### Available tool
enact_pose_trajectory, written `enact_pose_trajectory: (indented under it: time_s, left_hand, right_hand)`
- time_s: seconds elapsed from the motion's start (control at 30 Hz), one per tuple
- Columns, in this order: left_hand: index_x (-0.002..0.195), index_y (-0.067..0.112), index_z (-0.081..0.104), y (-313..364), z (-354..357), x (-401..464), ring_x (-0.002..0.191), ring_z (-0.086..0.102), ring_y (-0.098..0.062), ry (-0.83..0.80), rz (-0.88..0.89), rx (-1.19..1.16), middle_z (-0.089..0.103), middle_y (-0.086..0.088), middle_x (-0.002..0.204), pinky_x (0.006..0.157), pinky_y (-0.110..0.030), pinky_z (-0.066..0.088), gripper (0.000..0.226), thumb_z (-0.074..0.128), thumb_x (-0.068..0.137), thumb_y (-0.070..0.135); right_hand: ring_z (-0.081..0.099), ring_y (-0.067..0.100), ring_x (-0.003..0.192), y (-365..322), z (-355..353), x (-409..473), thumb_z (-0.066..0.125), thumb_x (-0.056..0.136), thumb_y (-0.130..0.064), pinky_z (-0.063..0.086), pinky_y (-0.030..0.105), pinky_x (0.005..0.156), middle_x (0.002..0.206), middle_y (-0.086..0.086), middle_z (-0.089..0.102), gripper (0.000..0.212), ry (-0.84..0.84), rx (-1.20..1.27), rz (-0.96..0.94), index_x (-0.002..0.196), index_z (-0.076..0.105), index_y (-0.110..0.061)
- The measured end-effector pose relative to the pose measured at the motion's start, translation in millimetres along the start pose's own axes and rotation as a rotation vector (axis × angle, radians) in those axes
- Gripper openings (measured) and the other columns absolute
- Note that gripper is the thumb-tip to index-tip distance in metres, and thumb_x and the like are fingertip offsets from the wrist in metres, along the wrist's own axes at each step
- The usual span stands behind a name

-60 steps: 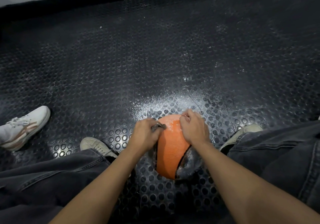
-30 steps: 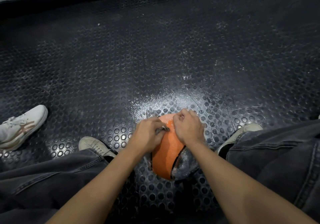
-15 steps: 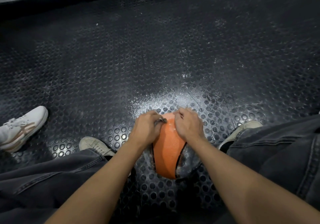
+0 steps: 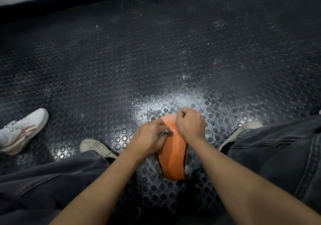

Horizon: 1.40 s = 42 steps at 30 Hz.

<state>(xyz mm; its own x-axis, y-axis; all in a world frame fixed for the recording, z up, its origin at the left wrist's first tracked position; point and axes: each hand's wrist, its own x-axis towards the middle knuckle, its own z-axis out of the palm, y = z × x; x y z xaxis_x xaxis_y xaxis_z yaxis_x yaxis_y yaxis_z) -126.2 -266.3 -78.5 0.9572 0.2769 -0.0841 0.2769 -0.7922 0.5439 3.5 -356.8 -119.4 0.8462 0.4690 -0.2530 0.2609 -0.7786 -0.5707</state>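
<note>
We see an orange round ball [image 4: 173, 157] of grainy, matt rubber, dusted with white powder. The black floor mat [image 4: 156, 50] of studded rubber gleams glossy where light falls. A small grey tool [image 4: 165, 133] looks like dull metal. Dark grey trousers [image 4: 278, 155] are coarse denim

No legible text, brand, number or sign on orange ball [image 4: 173, 157], white shoe [image 4: 22, 129] or studded floor [image 4: 156, 50]

Dim scene; single light from above camera, bright glare patch on studded floor [image 4: 173, 96] at centre. Corners darken. Wide-angle bending at edges. Forearms near camera soft.
</note>
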Motion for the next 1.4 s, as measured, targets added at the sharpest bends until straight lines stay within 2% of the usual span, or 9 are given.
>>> enact_pose_trajectory:
  time_s: [0.1,0.23,0.43,0.6,0.73,0.93,1.03,1.27,1.4]
  left_hand:
    - [0.100,0.016,0.074,-8,2,18,0.081,0.056,-0.010,0.107,-0.191,0.025,0.063,0.005,0.097,0.072,-0.015,0.039,0.016,0.060,0.093,0.021]
    - [0.100,0.018,0.074,-5,-3,0,0.079,0.058,-0.009,0.031,-0.097,-0.005,0.063,0.008,0.094,0.070,-0.015,0.045,0.015,0.064,0.090,0.018]
    - [0.098,0.018,0.074,-6,-2,19,0.081,0.057,-0.012,0.073,-0.132,0.035,0.062,0.004,0.094,0.076,-0.025,0.048,0.016,0.061,0.091,0.019]
    - [0.094,0.018,0.076,0,-8,8,0.074,0.061,-0.011,-0.071,0.046,0.000,0.065,0.004,0.089,0.069,-0.021,0.049,0.012,0.066,0.087,0.015]
    - [0.096,0.015,0.075,-10,-7,17,0.078,0.058,-0.012,0.058,-0.099,0.071,0.061,0.004,0.091,0.075,-0.027,0.051,0.015,0.061,0.091,0.018]
    - [0.092,0.014,0.076,-7,-14,14,0.074,0.062,-0.018,-0.035,0.042,0.087,0.065,-0.001,0.089,0.070,-0.033,0.052,0.017,0.059,0.088,0.017]
    - [0.098,0.015,0.075,-13,-12,15,0.081,0.061,-0.017,0.100,-0.105,0.083,0.065,0.001,0.095,0.074,-0.025,0.046,0.016,0.062,0.090,0.015]
    - [0.095,0.015,0.075,-12,-13,5,0.075,0.062,-0.015,0.054,-0.024,0.056,0.066,0.002,0.090,0.071,-0.035,0.055,0.013,0.065,0.087,0.015]
    - [0.097,0.015,0.075,-7,-13,-5,0.075,0.060,-0.010,0.013,-0.014,0.014,0.065,0.004,0.092,0.071,-0.022,0.052,0.013,0.065,0.088,0.015]
  right_hand:
    - [0.052,0.010,0.059,9,4,2,0.051,0.099,-0.020,0.040,0.023,0.052,0.088,-0.002,0.071,0.022,-0.064,0.113,0.023,0.090,0.070,-0.027]
    - [0.059,0.015,0.089,17,5,-8,0.051,0.099,-0.026,0.055,0.040,0.084,0.119,-0.004,0.065,0.026,-0.030,0.117,0.056,0.116,0.070,-0.028]
    - [0.057,0.014,0.084,11,1,-7,0.049,0.099,-0.023,0.054,0.038,0.085,0.117,-0.003,0.067,0.029,-0.030,0.129,0.048,0.115,0.071,-0.030]
    - [0.058,0.016,0.086,7,0,-2,0.047,0.100,-0.024,0.053,0.037,0.085,0.115,-0.001,0.069,0.030,-0.048,0.080,0.027,0.114,0.073,-0.029]
    - [0.055,0.013,0.088,3,0,-4,0.046,0.102,-0.025,0.050,0.033,0.087,0.113,-0.001,0.068,0.030,-0.080,0.068,-0.002,0.113,0.073,-0.025]
    - [0.057,0.016,0.075,-6,2,-3,0.044,0.101,-0.025,0.049,0.032,0.072,0.092,0.003,0.069,0.031,-0.075,-0.010,-0.020,0.099,0.074,-0.018]
    - [0.058,0.015,0.072,2,9,-6,0.047,0.099,-0.028,0.055,0.036,0.081,0.091,-0.002,0.070,0.027,0.016,0.054,0.076,0.102,0.074,-0.024]
    - [0.057,0.011,0.078,9,11,-11,0.047,0.100,-0.033,0.054,0.039,0.089,0.106,-0.008,0.071,0.029,-0.030,0.164,0.113,0.115,0.071,-0.032]
    - [0.058,0.012,0.079,10,17,-12,0.047,0.099,-0.033,0.051,0.039,0.088,0.095,-0.011,0.068,0.026,-0.024,0.166,0.116,0.105,0.072,-0.030]
